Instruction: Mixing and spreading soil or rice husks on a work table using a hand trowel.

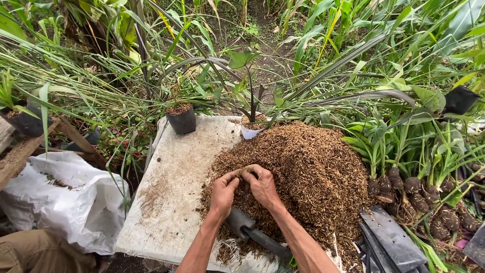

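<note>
Mound of brown rice-husk potting mix point(303, 172): heaped on the right half of a pale flat slab point(177, 187), spilling over its right and near edges, with loose husks scattered thinly to the left. Left hand point(224, 191): laid on the near-left slope of the mound, fingers curled and drawn together, pinching into the husks; whether anything besides husk sits inside the grasp cannot be told. Right hand point(261, 185): just beside the left, fingertips meeting it at the top, fingers bent and closed down onto the same spot of husk. Dark trowel point(252, 233): lying on the mound's near edge under and between the two forearms, its scoop end towards the hands, its handle running to the lower right, held by neither hand. White pot point(251, 130): at the far rim of the mound, partly sunk in husk, carrying a thin dark-stemmed seedling point(247, 81) with a few broad leaves. Black grow bag point(182, 119): upright on the far left corner of the slab, filled to the brim with mix, well apart from the hands. White woven sack point(70, 202): crumpled on the ground left of the slab. Stack of flat black grow bags point(391, 237): at lower right, beside the mound. Cluster of bare-rooted green plants point(419, 172): right of the mound, their round dark root balls close together. Tall grasses and leafy stems surround everything.
</note>
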